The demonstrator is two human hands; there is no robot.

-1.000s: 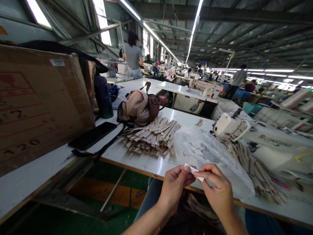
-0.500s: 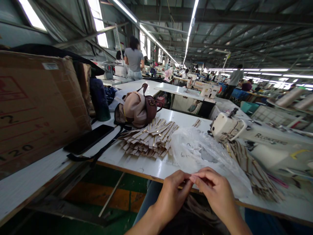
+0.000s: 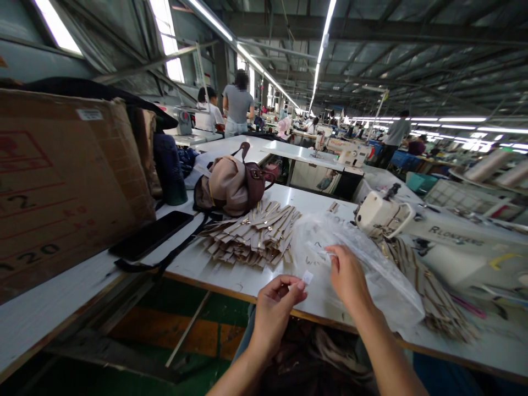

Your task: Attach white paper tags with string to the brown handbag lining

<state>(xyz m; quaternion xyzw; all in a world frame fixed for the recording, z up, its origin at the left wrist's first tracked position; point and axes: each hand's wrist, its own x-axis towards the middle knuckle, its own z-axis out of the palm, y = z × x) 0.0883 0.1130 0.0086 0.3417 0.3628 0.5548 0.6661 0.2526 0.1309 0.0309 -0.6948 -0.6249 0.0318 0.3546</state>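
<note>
My left hand [image 3: 280, 302] is just above the table's front edge, its thumb and forefinger pinching a small white label [image 3: 307, 277]. To its right, my right hand [image 3: 348, 275] reaches over a clear plastic bag [image 3: 371, 291]. Its fingertips are drawn together beside a whitish scrap; whether that scrap is in the fingers or part of the bag is hard to make out. Left of the bag lies a heap of beige zipper strips [image 3: 251, 234] with gold teeth. Brownish fabric [image 3: 330, 352] rests below the table edge, in my lap.
A sewing machine [image 3: 437, 231] stands at right, with more zipper strips [image 3: 424, 286] beside it. At left are a cardboard box [image 3: 70, 181], a black phone [image 3: 152, 235] and a beige-and-maroon bag [image 3: 231, 184]. Other people work further back.
My hands, together at the table edge before, have parted. The right moved forward over the plastic bag; the left shifted slightly left and now shows the white label.
</note>
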